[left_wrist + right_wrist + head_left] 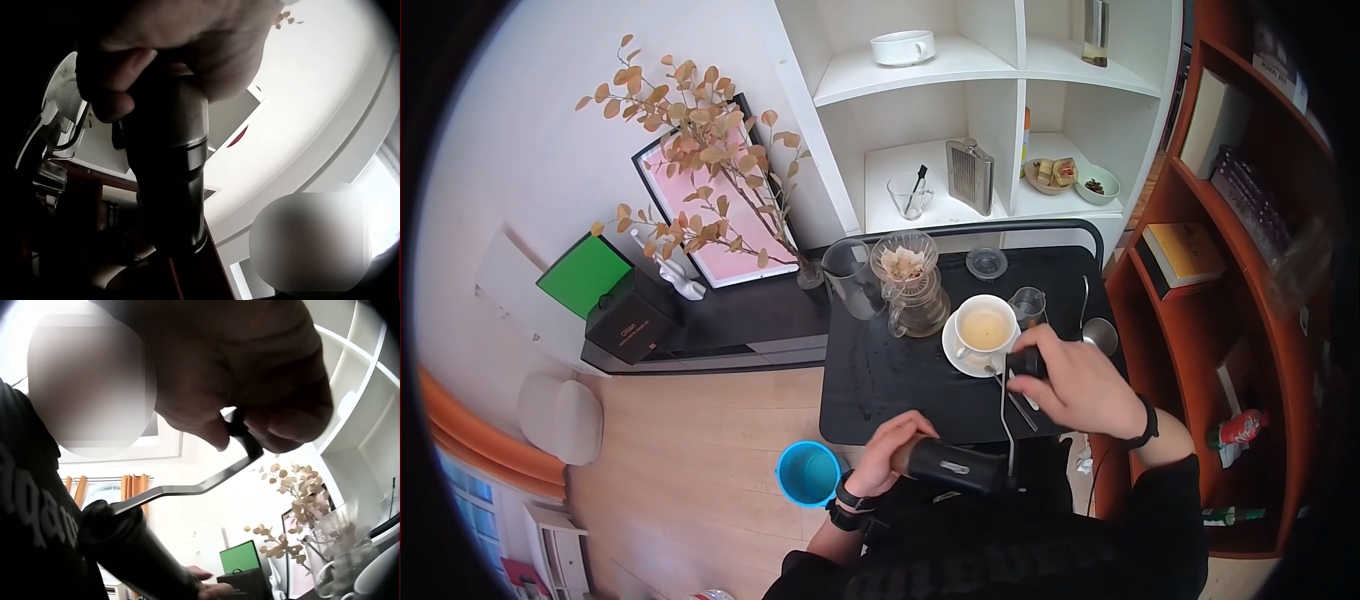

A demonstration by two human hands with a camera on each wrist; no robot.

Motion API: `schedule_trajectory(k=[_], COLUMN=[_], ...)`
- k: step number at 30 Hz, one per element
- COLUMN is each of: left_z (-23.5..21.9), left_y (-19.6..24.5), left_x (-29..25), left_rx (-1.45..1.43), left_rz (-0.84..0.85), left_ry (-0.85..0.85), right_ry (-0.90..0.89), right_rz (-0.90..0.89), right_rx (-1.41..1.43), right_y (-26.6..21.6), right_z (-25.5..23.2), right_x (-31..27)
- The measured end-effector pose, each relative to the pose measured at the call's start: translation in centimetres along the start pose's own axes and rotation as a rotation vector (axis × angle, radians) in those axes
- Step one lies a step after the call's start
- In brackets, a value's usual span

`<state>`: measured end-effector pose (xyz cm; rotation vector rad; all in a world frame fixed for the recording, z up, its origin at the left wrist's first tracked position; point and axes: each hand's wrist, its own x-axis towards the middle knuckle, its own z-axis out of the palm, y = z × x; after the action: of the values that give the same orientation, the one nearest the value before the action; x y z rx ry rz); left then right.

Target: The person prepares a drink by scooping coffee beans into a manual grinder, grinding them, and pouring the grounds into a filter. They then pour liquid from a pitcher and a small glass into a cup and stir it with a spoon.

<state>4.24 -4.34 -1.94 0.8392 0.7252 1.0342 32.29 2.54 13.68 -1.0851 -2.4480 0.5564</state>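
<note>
Your left hand [878, 468] wraps the grinder [960, 467], its long axis running from that grip toward 3 to 4 o'clock, while your right hand [1095, 388] pinches the knob [1024, 362], 12 o'clock of the grinder's crank [187, 489] end
</note>
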Motion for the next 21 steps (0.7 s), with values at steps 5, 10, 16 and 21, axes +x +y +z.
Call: schedule_trajectory(k=[5, 10, 16, 21], left_z=[-1.2, -0.5, -0.1, -1.1], left_y=[1.6, 0.9, 1.2, 1.8], left_x=[-0.2, 0.1, -0.3, -0.3], left_rx=[-0.304, 0.233, -0.009, -0.332], left_rz=[0.105, 0.168, 0.163, 0.199], left_ry=[0.274, 0.393, -0.014, 0.281], right_ry=[-0.528, -0.535, -0.020, -0.569], right_rz=[0.050, -0.409, 0.006, -0.038], right_rx=[-0.072, 0.332, -0.082, -0.095], right_y=[1.0, -1.8, -0.5, -0.4], right_z=[0.6, 0.8, -0.1, 0.2], right_x=[-1.1, -2.0, -0.9, -2.0])
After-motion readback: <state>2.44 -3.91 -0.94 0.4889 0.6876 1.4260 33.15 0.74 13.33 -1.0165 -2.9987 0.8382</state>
